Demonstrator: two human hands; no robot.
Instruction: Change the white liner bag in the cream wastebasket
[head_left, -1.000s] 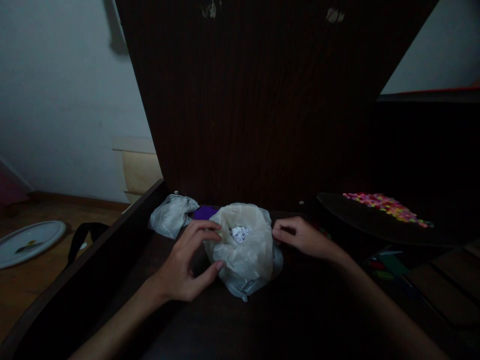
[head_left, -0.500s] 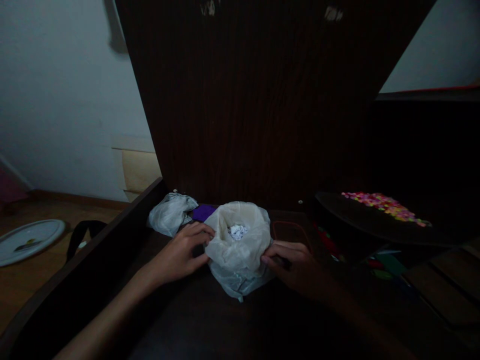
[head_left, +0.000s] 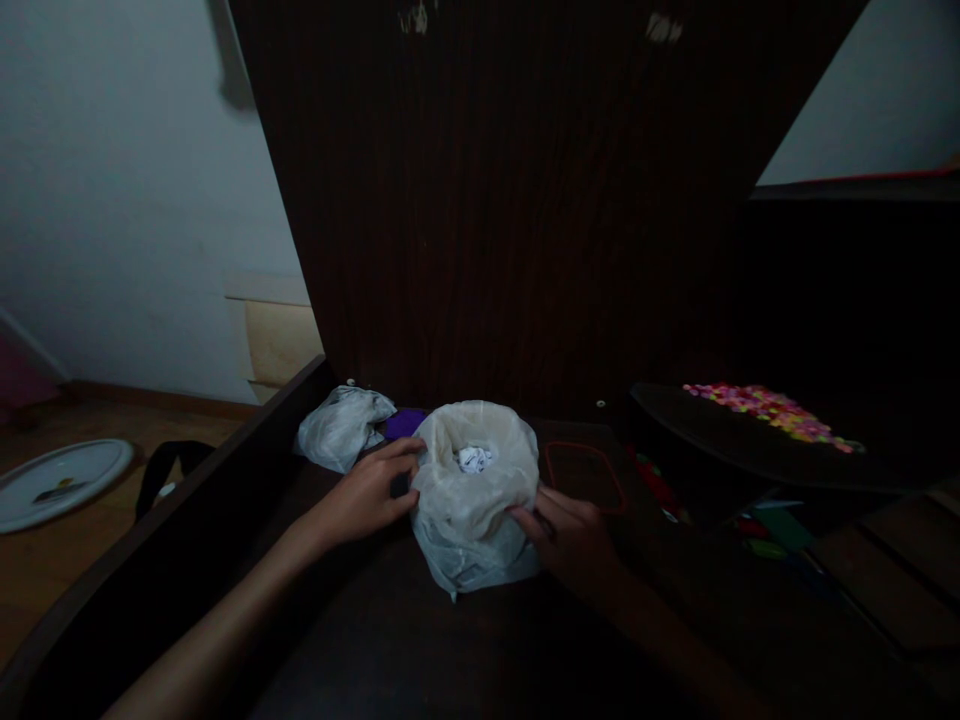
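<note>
A whitish plastic bag (head_left: pixel 476 535) stands with its mouth spread wide and its rim folded outward. Crumpled white paper with dark marks (head_left: pixel 474 459) lies inside it. Against the bag's left side rest the fingertips of my left hand (head_left: pixel 367 497), thumb and fingers apart and open. My right hand (head_left: pixel 570 535) is closed at the right side, pinching the folded rim between thumb and fingers; part of that grip is in shadow. Behind my left hand lies a second crumpled plastic bag (head_left: pixel 343 428), beside a purple piece (head_left: pixel 405 423).
A dark upright panel (head_left: pixel 510 220) rises behind the dark surface. An orange-red rectangular outline (head_left: pixel 585 475) is right of the bag. Farther right, pink and yellow beads or petals (head_left: pixel 772 410) lie on a dark curved shelf (head_left: pixel 697 440). A white round lid (head_left: pixel 64 485) is on the floor.
The bag has turned slightly, its lower corner shifting left. My left hand's fingers have moved slightly left and opened along its side. My right hand has moved a little left on the rim.
</note>
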